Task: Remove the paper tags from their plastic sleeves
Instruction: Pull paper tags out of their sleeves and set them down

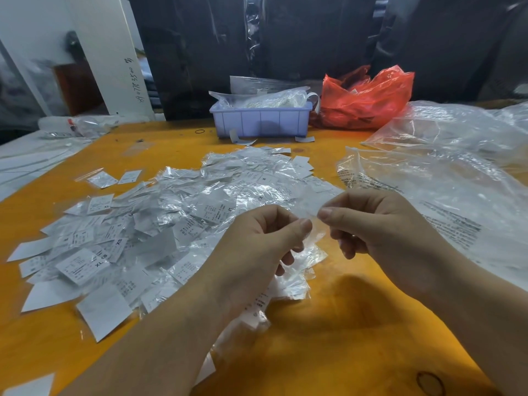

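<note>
Blurring into glare where the two hands meet, so not telling whether a paper tag is inside the small clear plastic sleeve (313,224) or already out; hiding part of the heap beneath the left forearm; cutting off at the lower right corner, a dark ring mark on the orange counter (343,324); printing on most tags too small to read, only size letters such as XL and XS showing; lying spread across the counter's middle and left, a wide heap of tags and sleeves (177,224); standing beyond the heap at the far edge, a lilac plastic bin (261,121) filled with clear bags; sitting just right of the bin, a crumpled red plastic bag (365,98); covering the counter's right side, large clear bags (445,172) with black print; lying near the bin's left, a small rubber band (200,131); pinching the sleeve's left edge between thumb and curled fingers, the left hand (263,241); pinching its right edge between thumb and forefinger, the right hand (368,221); holding the sleeve above the heap's near right edge, both hands close together.
</note>
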